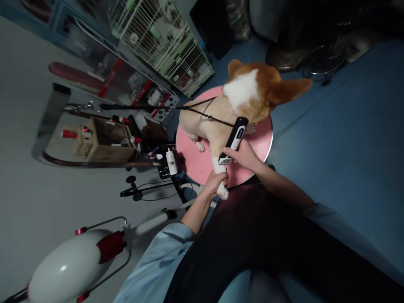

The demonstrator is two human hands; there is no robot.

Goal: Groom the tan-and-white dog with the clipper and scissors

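A tan and white dog (240, 97) stands on a round pink grooming table (261, 139), held by a black leash (202, 110) from an arm on the left. My left hand (216, 181) is wrapped around the dog's white front paw (223, 192) at the table's near edge. My right hand (244, 155) grips a black and white electric clipper (234, 139), its head pressed against the lower part of that same leg. The dog's head faces away from me.
A white squeeze bottle (171, 161) and small tools sit on a stand left of the table. A wooden box (101, 141) is farther left. Wire cages (164, 42) stand at the back. A white and red blower (72, 265) is at the lower left. The floor (347, 126) is blue.
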